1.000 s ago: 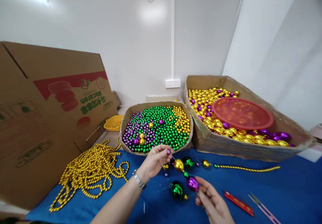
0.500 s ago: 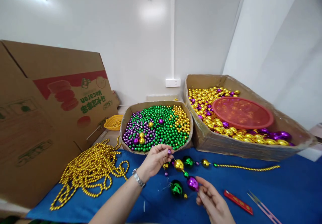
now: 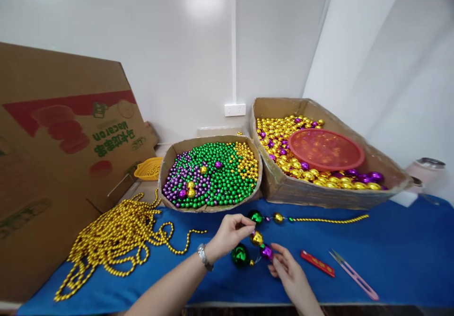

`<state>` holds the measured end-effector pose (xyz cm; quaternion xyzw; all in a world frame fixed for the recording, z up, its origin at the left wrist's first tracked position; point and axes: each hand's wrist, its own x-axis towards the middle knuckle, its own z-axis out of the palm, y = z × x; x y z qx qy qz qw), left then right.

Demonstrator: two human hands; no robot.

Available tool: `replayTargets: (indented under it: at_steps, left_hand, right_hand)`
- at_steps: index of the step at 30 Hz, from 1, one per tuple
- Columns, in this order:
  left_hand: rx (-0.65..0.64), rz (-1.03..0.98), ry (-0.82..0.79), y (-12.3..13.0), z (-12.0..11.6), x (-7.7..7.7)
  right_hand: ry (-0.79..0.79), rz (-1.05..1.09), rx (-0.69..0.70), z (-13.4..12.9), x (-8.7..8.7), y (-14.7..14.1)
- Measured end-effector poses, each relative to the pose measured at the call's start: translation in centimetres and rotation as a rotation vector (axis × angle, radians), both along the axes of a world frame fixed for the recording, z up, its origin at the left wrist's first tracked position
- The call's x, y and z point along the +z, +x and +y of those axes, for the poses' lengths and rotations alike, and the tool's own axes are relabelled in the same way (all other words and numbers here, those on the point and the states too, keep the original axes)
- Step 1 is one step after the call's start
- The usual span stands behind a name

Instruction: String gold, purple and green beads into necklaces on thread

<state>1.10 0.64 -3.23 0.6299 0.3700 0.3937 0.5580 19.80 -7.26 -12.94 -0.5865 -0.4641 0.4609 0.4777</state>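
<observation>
My left hand, with a metal watch on the wrist, is pinched at the upper end of a short run of beads, beside a gold ball; what lies between the fingertips is too small to make out. My right hand grips a purple ball at the lower end of that run. A large green ball and a small gold bead lie on the blue cloth below my left hand. Behind the hands, another green ball leads to a gold ball and a twisted gold strand.
A box of small beads stands behind my hands, with a larger box and red tray to its right. Gold bead strands lie left. A red cutter and pink snips lie right.
The view has shifted, with the scene sitting further left and a pink bottle now showing at the right. My hands have come closer together, and the held beads sit closer to each other.
</observation>
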Motion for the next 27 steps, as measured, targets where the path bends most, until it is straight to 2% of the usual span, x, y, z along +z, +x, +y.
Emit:
replayTargets:
  at_steps: [3,6,10,12,14,16,18,21,23,24,27]
  left_hand:
    - [-0.004,0.098,0.213,1.0,-0.2,1.6]
    - [-0.040,0.117,0.398,1.8,0.1,4.8]
    - [-0.089,0.059,0.490,2.7,0.6,8.8]
    - [-0.086,0.036,0.509,3.0,0.7,9.9]
    - [-0.073,0.020,0.514,3.1,0.8,10.3]
    - [-0.057,-0.003,0.492,3.1,0.8,10.0]
    - [-0.019,-0.042,0.437,2.9,0.7,9.0]
    - [0.123,-0.101,0.330,2.8,-0.1,6.5]
    - [0.158,-0.051,0.338,3.1,-1.1,4.2]
    - [0.121,0.017,0.385,3.3,-1.7,3.0]
    - [-0.110,0.321,0.591,4.3,-3.2,-0.9]
  right_hand:
    - [0.036,-0.089,-0.023,0.0,0.9,1.2]
    - [0.109,-0.162,-0.024,0.5,4.0,2.0]
    - [0.357,-0.423,0.077,1.5,8.8,1.6]
    - [0.441,-0.517,0.129,1.9,10.1,1.2]
    - [0.455,-0.540,0.153,2.1,10.4,0.9]
    - [0.443,-0.537,0.155,2.1,10.1,1.1]
    - [0.432,-0.540,0.150,2.1,9.9,1.5]
    - [0.410,-0.544,0.133,1.9,10.3,2.2]
    - [0.382,-0.533,0.110,1.7,11.1,2.3]
    - [0.363,-0.511,0.101,1.6,11.7,2.2]
    - [0.308,-0.379,0.128,0.9,13.6,1.5]
